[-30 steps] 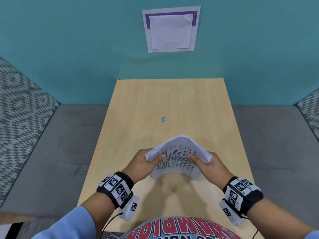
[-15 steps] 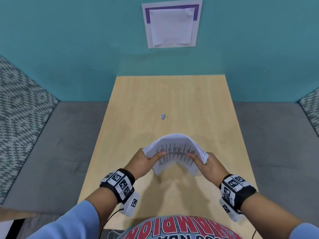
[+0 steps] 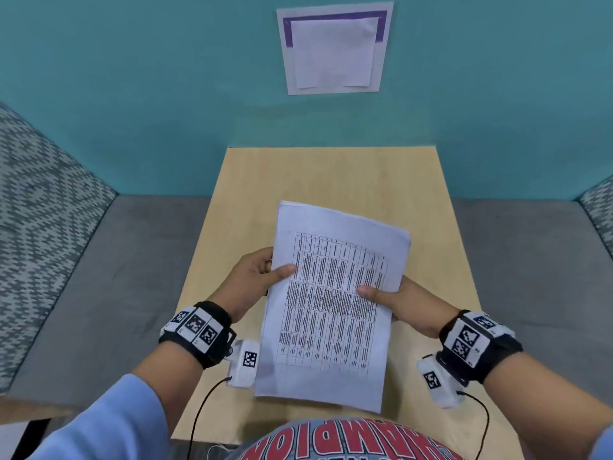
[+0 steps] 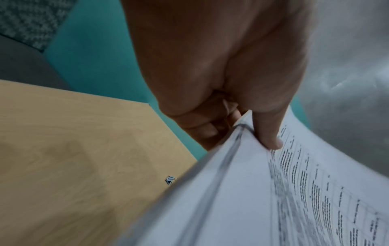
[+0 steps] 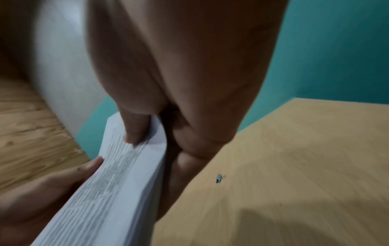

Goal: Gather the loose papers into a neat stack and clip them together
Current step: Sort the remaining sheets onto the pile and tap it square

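A stack of white printed papers (image 3: 331,303) with a table of text on top is held flat in the air above the wooden table (image 3: 431,200), facing me. My left hand (image 3: 262,277) grips its left edge, thumb on top and fingers beneath. My right hand (image 3: 394,297) grips the right edge the same way. The left wrist view shows the thumb (image 4: 267,133) pressed on the papers (image 4: 273,199). In the right wrist view the stack (image 5: 122,191) shows its thick edge. A small blue binder clip (image 4: 170,180) (image 5: 219,178) lies on the table, hidden behind the papers in the head view.
A teal wall (image 3: 132,94) stands right behind the table, with a white and purple sheet (image 3: 333,49) stuck on it. Grey floor (image 3: 116,277) lies on both sides. Cables hang from the wrist cameras near the table's front edge.
The stack, earlier bowed upward between both hands, is now flattened and raised toward me, covering the binder clip in the head view. Both hands keep their hold on its side edges.
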### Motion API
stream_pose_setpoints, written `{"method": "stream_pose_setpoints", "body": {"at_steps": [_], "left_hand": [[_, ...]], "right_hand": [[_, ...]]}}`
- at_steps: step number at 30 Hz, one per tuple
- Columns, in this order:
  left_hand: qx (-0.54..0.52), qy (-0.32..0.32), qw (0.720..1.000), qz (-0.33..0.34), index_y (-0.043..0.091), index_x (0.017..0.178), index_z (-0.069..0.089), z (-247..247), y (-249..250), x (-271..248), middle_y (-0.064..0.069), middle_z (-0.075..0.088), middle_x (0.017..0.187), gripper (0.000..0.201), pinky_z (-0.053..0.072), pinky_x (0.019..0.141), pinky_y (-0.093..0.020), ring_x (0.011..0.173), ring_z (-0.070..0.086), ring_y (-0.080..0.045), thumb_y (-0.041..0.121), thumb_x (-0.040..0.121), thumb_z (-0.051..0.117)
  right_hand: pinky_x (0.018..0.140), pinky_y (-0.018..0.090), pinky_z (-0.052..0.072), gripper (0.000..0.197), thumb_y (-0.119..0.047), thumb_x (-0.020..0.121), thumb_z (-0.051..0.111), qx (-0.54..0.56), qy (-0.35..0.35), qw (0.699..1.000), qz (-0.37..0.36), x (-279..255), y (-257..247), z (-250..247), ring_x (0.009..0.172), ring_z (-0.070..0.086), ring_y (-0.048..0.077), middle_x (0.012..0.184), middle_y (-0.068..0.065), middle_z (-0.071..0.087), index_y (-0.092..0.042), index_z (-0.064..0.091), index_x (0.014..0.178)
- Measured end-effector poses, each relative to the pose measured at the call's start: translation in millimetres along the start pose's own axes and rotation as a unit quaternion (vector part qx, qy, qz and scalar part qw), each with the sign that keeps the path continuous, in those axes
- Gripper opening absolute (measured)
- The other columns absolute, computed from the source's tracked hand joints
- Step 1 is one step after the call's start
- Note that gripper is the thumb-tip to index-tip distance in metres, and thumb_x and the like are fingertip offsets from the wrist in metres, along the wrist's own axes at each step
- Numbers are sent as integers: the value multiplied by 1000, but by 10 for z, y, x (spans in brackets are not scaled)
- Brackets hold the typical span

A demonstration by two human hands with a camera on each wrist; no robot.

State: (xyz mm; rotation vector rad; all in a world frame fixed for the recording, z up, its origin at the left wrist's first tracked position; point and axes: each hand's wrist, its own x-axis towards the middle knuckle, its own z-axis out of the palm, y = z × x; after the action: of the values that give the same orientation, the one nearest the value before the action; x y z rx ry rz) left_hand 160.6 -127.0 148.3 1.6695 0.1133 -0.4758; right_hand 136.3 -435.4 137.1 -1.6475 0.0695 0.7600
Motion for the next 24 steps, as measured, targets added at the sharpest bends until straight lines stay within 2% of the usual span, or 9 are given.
{"method": "stream_pose_setpoints", "body": {"at_steps": [3, 7, 9, 11, 13, 15, 17, 21, 24], "left_hand": [[-29, 12, 999, -10, 15, 130, 72, -9, -101, 7, -11, 80, 119, 30, 64, 87, -47, 102, 77, -30, 15, 99, 70], [-62, 41, 997, -20, 10, 128, 73, -43, -204, -21, -13, 80, 118, 30, 65, 82, -37, 102, 77, -30, 10, 98, 71], [-65, 39, 997, -25, 8, 128, 73, -77, -253, -52, -14, 80, 120, 30, 65, 84, -37, 105, 77, -33, 9, 98, 70], [-61, 26, 997, -26, 7, 129, 72, -87, -289, -87, -14, 79, 121, 30, 64, 87, -39, 112, 75, -39, 8, 98, 69], [-53, 16, 998, -20, 9, 131, 70, -85, -276, -124, -11, 79, 123, 31, 64, 90, -39, 117, 72, -40, 9, 100, 67], [-19, 3, 1000, 1, 15, 138, 65, -101, -228, -146, -4, 76, 131, 34, 60, 98, -39, 123, 71, -31, 13, 104, 63], [22, -5, 999, 29, 20, 142, 60, -112, -193, -149, 0, 72, 138, 34, 55, 106, -45, 128, 68, -23, 24, 108, 59], [60, 55, 991, 108, 24, 130, 58, -80, -143, -198, -1, 70, 129, 33, 50, 110, -56, 125, 65, -24, 44, 104, 53], [112, 120, 969, 187, 31, 124, 58, -11, -102, -224, 11, 69, 120, 21, 53, 103, -53, 115, 66, -20, 37, 108, 45]], "right_hand": [[102, 58, 55, 52, -44, 85, 77, 52, -23, 998, 32, 50, 58, -4, 121, 71, 24, 130, -4, 75, -33, 64, 134], [106, 51, 55, 74, -55, 68, 87, 119, 12, 993, 11, 104, 63, 8, 119, 72, 25, 126, 2, 77, -18, 70, 129], [104, 50, 55, 68, -50, 76, 81, 184, 49, 982, -12, 139, 10, 27, 120, 71, 30, 127, 9, 76, -11, 69, 130], [104, 52, 54, 49, -37, 90, 71, 229, 83, 969, -32, 172, -72, 82, 119, 71, 34, 126, 13, 76, -7, 69, 129], [102, 49, 55, 31, -28, 99, 65, 228, 120, 965, -58, 210, -129, 153, 115, 73, 32, 122, 13, 78, -9, 73, 122], [101, 48, 56, 23, -25, 102, 63, 209, 150, 963, -84, 229, -179, 219, 110, 76, 28, 117, 11, 80, -11, 76, 115], [100, 48, 57, 21, -24, 102, 64, 186, 177, 960, -108, 226, -215, 249, 105, 77, 26, 113, 10, 81, -11, 76, 113], [96, 41, 59, 23, -32, 100, 66, 106, 218, 957, -162, 166, -283, 250, 102, 78, 19, 107, 1, 82, -16, 77, 113], [88, 26, 57, 17, -40, 97, 65, 45, 233, 950, -202, 91, -270, 278, 94, 74, 4, 97, -16, 80, -30, 76, 106]]}}
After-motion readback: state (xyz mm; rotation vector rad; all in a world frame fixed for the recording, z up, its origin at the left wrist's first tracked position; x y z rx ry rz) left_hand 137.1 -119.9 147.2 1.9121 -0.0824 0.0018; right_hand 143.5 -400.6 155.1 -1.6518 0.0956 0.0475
